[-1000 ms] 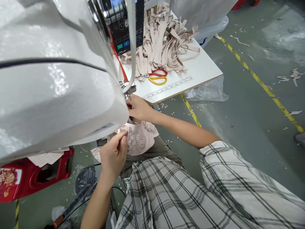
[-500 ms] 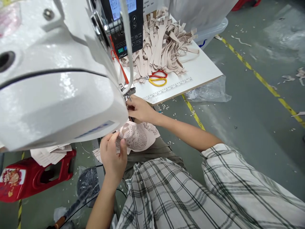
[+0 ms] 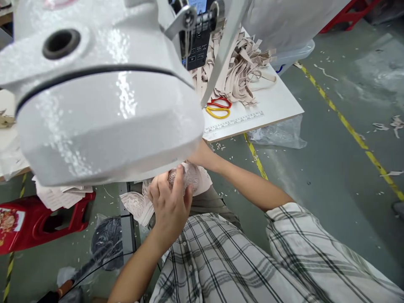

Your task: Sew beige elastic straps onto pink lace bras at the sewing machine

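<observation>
A white sewing machine head [image 3: 110, 122] fills the upper left and covers the work area beneath it. Under its lower edge, my left hand [image 3: 170, 202] rests on a pale pink lace garment [image 3: 137, 206], its fingers bent around the lace. My right hand [image 3: 202, 155] reaches under the machine's right end; its fingers are hidden there. The garment hangs over my lap, part of it between both hands.
On the white table [image 3: 277, 105] lie beige straps [image 3: 243, 71], scissors with red and yellow handles [image 3: 218, 112] and a printed ruler scale. A red stool [image 3: 41, 223] holding pale cloth stands at the lower left.
The view has shifted, so the machine head covers more of the work. My left hand has moved right and onto the lace. The fingers of my right hand have gone out of sight behind the machine.
</observation>
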`<state>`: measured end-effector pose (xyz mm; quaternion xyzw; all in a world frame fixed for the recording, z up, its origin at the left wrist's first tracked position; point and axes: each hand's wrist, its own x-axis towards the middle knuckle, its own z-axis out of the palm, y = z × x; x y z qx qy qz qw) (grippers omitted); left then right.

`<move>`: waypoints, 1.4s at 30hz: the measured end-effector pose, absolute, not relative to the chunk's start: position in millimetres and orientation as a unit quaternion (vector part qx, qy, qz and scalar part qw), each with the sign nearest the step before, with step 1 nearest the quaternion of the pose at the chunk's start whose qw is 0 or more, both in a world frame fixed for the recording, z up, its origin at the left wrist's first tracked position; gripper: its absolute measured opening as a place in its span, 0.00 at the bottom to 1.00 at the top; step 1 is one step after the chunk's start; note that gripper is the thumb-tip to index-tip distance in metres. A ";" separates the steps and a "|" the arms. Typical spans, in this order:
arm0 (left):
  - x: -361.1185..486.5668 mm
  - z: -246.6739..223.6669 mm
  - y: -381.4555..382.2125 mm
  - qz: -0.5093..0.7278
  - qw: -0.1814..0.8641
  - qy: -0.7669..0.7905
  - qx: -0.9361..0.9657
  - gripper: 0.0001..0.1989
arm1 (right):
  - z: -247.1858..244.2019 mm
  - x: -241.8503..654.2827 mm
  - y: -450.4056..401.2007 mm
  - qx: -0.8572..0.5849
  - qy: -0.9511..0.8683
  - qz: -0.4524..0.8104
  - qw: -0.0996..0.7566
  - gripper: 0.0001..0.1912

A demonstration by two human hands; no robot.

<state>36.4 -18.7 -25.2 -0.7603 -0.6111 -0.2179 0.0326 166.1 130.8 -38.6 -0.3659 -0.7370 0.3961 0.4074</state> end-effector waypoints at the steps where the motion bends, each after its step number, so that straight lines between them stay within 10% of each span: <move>1: 36.0 -24.8 -17.8 -0.215 0.034 -0.611 -0.761 0.24 | -38.2 165.5 131.4 -0.366 -0.735 0.396 0.410 0.04; 32: 23.0 -33.5 -10.3 -0.296 0.045 -0.590 -0.750 0.28 | -50.8 167.5 125.9 -0.373 -0.693 0.402 0.469 0.04; 42: -6.4 -59.5 -7.9 -0.442 -0.360 -0.657 -0.493 0.21 | -76.8 187.0 75.3 -0.378 -0.625 0.441 0.522 0.12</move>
